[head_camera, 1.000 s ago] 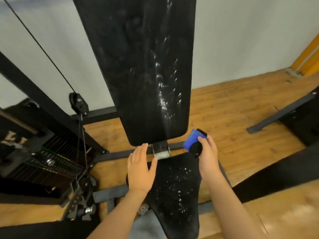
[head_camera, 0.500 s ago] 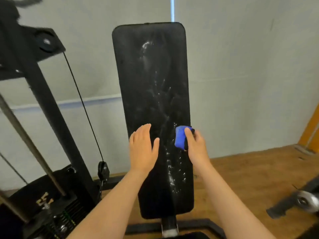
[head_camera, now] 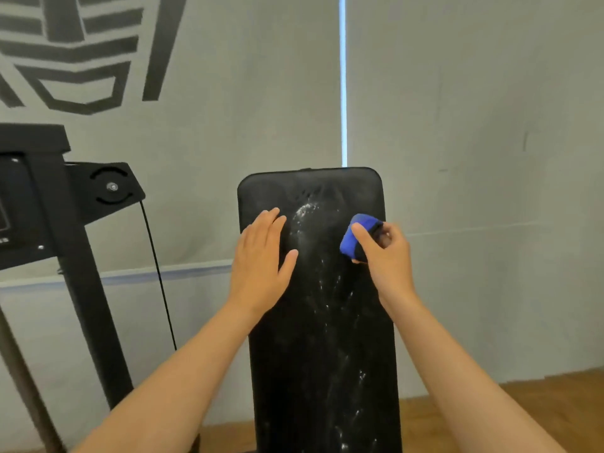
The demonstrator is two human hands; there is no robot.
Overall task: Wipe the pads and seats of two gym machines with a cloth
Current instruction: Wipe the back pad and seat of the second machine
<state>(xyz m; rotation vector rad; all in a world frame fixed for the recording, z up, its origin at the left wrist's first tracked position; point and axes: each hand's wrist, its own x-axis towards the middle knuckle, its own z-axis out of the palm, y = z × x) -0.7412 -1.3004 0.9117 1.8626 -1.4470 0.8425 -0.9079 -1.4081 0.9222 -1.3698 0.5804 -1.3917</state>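
Closest to me, both forearms reach up and forward. My left hand lies flat on the upper left of the back pad, fingers straight and together, thumb spread toward the middle, pressing rather than gripping. My right hand is curled round the blue cloth, with the forefinger laid over its top. The bunched cloth sits against the pad's upper right edge.

A second ago both hands were low, where the pad meets the seat. Half a second ago they were about halfway up. Now they are near the top, and the seat has dropped out of my view as my head tilted up. I read that as getting into place for a stroke from the top down, with the left hand bracing the pad.

The pad is far from clean. White smears and specks show between my hands and trail down its middle to the bottom of my view, so I judge this pad's wiping has hardly begun.

Farther left stands the black machine frame with its thin cable. Behind everything are the grey wall and a strip of wooden floor.
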